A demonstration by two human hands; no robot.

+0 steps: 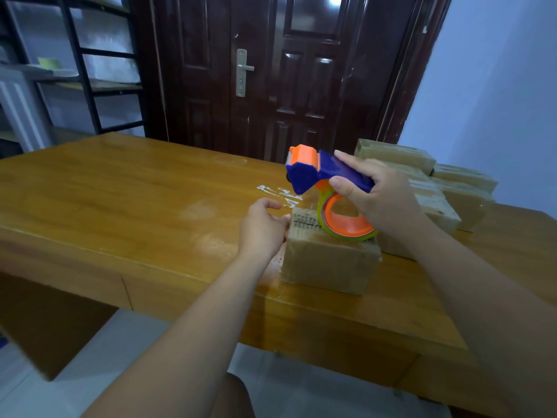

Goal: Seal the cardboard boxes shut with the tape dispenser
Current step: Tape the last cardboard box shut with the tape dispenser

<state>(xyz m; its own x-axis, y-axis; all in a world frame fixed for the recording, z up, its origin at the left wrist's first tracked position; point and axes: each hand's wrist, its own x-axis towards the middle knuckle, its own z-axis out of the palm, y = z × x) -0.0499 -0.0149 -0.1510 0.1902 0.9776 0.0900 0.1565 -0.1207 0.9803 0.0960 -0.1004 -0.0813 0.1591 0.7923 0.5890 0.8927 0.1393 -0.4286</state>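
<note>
Hands, two, both engaged.

- Left hand: at the 9 o'clock end of the cardboard box, thumb on the top edge and fingers curled at the far corner. I hold the box steady with it.
- Right hand: wrapped round the blue handle of the tape dispenser, thumb underneath, fingers over the top.

Step in hand, as I judge it: laying tape along the top of this box. The tape roll rests on the lid, while the dispenser's orange head is tipped up and points toward 10 o'clock. The next move calls for me to drop the head onto the cardboard, press, and draw along the lid, with my left hand keeping the box from sliding.

Box, one, in work:
- Position: on the surface, near its front edge.
- Appearance: brown, small, oblong, flaps down.
- Top: a dark line with print beside it near the 9 o'clock end. I cannot tell whether it is already taped.
- Front face: dull sheen.

Further stock: stack of boxes at 2 o'clock from the box in work, just behind it.

Tape scraps: stuck to the surface at 11 o'clock.
</note>
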